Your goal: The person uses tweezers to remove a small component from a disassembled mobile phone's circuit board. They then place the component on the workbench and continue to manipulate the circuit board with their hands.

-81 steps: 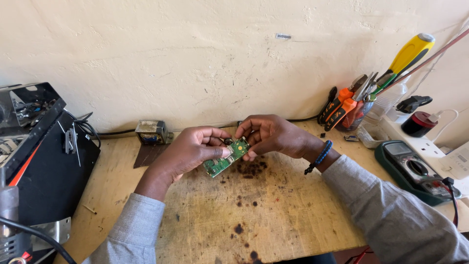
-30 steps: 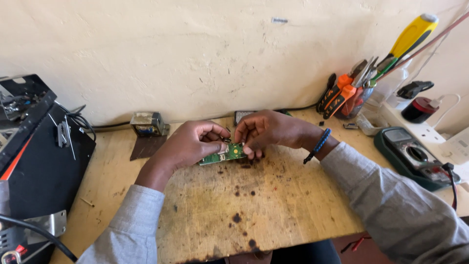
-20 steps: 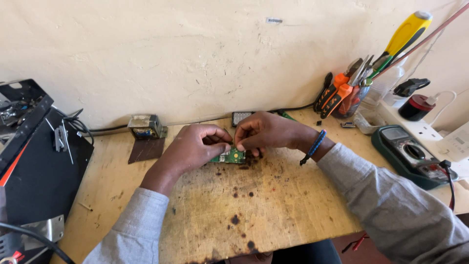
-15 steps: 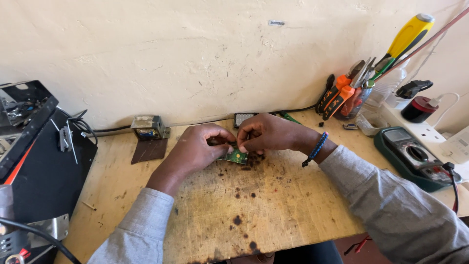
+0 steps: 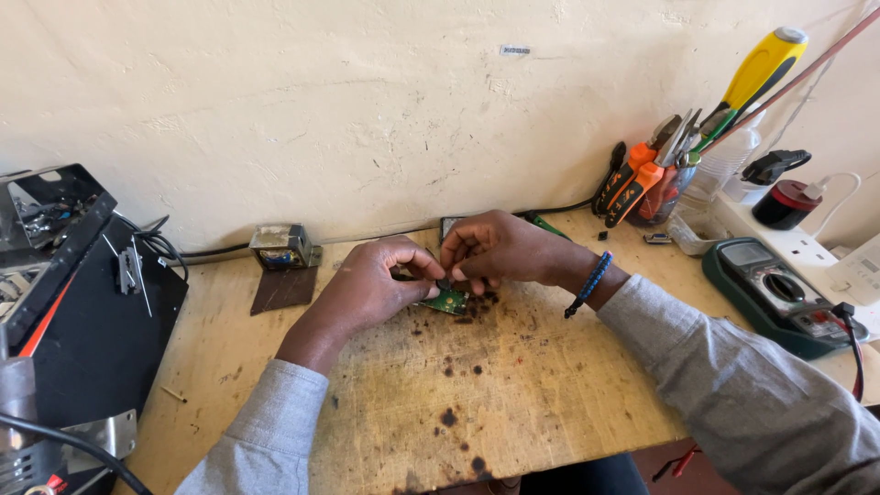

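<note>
Green circuit board (image 5: pixel 449 301) is pinched between left hand (image 5: pixel 371 289) and right hand (image 5: pixel 500 249); handling seems midway, board not yet set down.

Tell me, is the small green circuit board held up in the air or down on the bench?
Down: the green circuit board lies low against the wooden bench, between both hands' fingertips.

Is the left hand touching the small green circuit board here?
Touching. The head view shows the left hand with fingertips on the edge of the green circuit board, no gap visible; the right hand pinches beside it.
</note>
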